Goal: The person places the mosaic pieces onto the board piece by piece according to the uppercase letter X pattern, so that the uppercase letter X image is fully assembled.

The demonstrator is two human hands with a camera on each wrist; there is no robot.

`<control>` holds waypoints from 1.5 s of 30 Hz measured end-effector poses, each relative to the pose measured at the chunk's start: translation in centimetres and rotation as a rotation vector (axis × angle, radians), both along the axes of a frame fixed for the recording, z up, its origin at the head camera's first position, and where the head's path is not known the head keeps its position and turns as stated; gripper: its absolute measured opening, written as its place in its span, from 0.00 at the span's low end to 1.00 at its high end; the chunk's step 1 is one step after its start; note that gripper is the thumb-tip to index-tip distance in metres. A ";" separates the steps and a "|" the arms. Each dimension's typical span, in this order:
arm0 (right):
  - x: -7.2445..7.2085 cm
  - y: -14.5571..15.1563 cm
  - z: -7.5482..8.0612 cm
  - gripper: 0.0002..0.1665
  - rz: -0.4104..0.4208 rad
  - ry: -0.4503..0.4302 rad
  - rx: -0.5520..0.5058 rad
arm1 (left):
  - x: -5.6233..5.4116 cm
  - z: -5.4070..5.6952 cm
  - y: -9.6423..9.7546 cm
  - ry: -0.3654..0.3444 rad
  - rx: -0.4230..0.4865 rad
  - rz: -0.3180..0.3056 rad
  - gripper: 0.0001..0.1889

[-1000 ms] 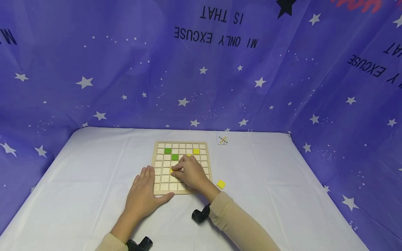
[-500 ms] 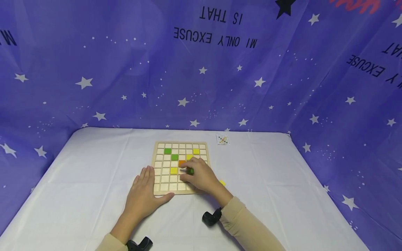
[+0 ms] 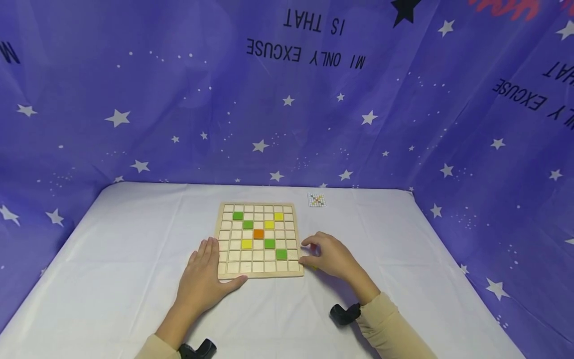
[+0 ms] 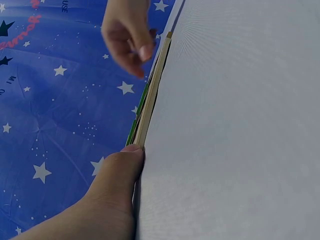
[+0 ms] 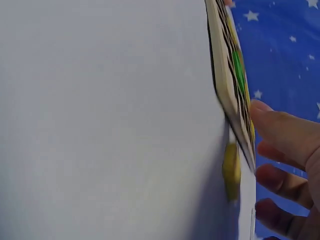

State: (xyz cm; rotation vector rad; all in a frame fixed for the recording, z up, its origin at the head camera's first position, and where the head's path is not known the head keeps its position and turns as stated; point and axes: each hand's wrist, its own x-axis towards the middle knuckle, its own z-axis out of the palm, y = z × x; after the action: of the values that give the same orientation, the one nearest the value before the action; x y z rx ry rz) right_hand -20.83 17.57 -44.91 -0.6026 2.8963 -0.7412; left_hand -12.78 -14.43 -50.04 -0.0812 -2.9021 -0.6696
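A wooden grid board (image 3: 260, 275) lies on the table, several green tiles (image 3: 281, 254), yellow tiles (image 3: 246, 244) and one orange tile (image 3: 258, 234) in its squares. My left hand (image 3: 200, 276) rests along the board's left side, fingers straight, with the thumb at the front edge. Off the board's right edge is my right hand (image 3: 329, 257), fingers bent and spread apart, nothing visible between them. Below it a loose yellow tile (image 5: 231, 172) lies on the cloth in the right wrist view, mostly covered by the hand in the head view.
A small printed card with a coloured grid pattern (image 3: 317, 200) lies behind the board to the right. White cloth (image 3: 403, 259) covers the table. A purple star-patterned curtain (image 3: 278, 119) hangs behind and at both sides.
My right hand has moved right, from over the board to beside it. Two more green tiles now show in the lower right squares, one seen under the hand before. The left hand stays put.
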 end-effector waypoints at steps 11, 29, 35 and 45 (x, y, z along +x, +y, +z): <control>1.1 2.8 -1.5 0.20 -0.068 -0.018 0.011 | 0.0 0.2 0.0 -0.006 -0.002 0.000 0.68; 1.0 3.3 -2.0 0.16 -0.057 -0.077 -0.159 | -0.1 0.3 0.2 -0.013 -0.001 -0.003 0.68; 0.9 2.7 -1.9 0.13 -0.049 -0.081 -0.211 | 0.0 0.3 0.1 -0.010 -0.006 -0.001 0.68; 0.2 -1.6 -0.8 0.11 -0.052 -0.087 -0.333 | -0.1 0.2 0.0 -0.012 0.000 -0.001 0.68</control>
State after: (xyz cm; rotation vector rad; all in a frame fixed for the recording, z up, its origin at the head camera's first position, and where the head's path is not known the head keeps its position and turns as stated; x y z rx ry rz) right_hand -20.60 15.92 -45.69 -0.5088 2.7376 -1.2382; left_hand -12.90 -14.48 -49.88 -0.0790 -2.9141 -0.6720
